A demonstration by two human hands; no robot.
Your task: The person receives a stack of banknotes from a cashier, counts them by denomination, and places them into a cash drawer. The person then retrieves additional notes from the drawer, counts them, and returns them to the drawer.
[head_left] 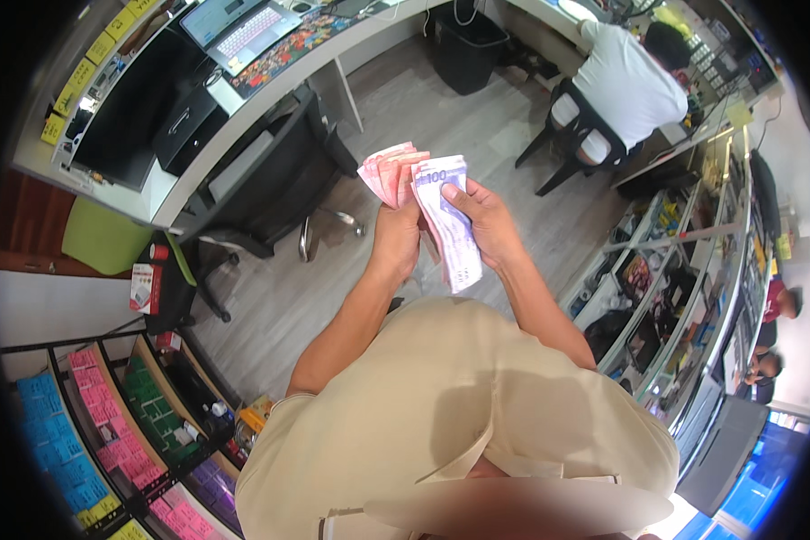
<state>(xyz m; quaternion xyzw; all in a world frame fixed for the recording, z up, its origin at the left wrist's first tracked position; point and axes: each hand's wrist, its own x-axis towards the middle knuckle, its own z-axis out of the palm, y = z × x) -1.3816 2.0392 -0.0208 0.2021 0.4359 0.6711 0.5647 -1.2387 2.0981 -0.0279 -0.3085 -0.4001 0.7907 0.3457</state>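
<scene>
My left hand (396, 236) is closed around a fan of reddish-pink banknotes (390, 174), which stick out above its fingers. Close beside it, my right hand (492, 219) grips a stack of violet banknotes (452, 236), its thumb pressed flat on the top note. The violet stack hangs lengthwise between my two hands, and some reddish notes show along its left edge. Both hands are held up in front of my tan shirt, above the floor. The fingers behind the notes are hidden.
A black office chair (274, 175) stands by a desk with an open laptop (243, 36). Far right, a person in a white shirt (634, 85) sits on a black chair. Shelves with bags and goods (657, 261) line the right; a rack of coloured packs (108, 414) fills the lower left.
</scene>
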